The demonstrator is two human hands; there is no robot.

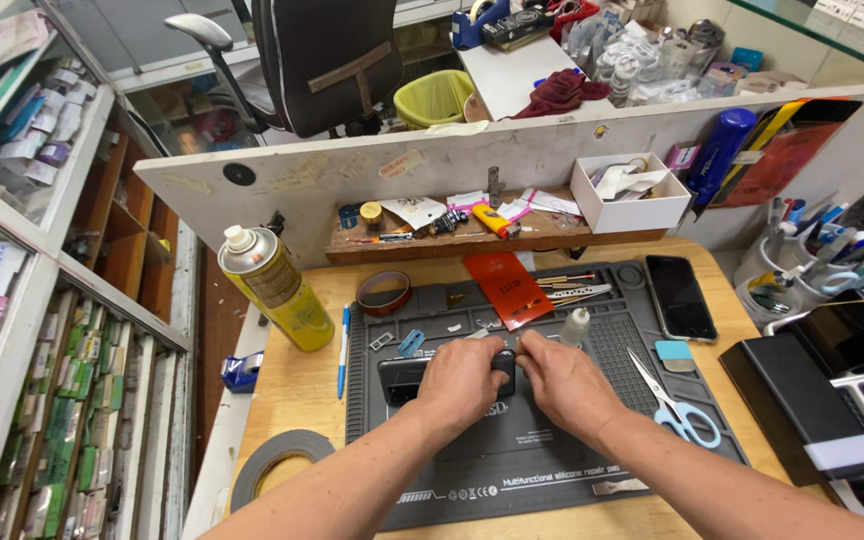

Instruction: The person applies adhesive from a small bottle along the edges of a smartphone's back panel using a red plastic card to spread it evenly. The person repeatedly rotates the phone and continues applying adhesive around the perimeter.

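While both my hands work at its centre, the dark grey silicone repair mat (512, 450) with moulded compartments covers most of the pale wooden bench top (302, 385). Behind it runs the white partition board (372, 170), with a low wooden shelf (512, 240) of small oddments at its foot and an open white cardboard box (632, 205) at the shelf's right end.

Left of the mat: a tall yellow spray can with a white cap (272, 285), tilted, and a blue-and-white pen (343, 350) lying along the mat's edge. A roll of grey tape (277, 460) lies flat near the front left corner.

On the mat, the black smartphone, lying flat (402, 378), sits under my hands; only its left end shows. My left hand (457, 380) grips its middle, fingers curled narrow around it. My right hand (564, 380) pinches at the same spot, fingertips close together and touching the phone; I cannot tell whether anything small is between them.

Further back on the mat: a red rectangular card (508, 288), a small white dropper bottle (575, 325), upright. Right of my hands: scissors with light blue handles (677, 405). A second black phone (679, 296) lies face up at the mat's right edge.
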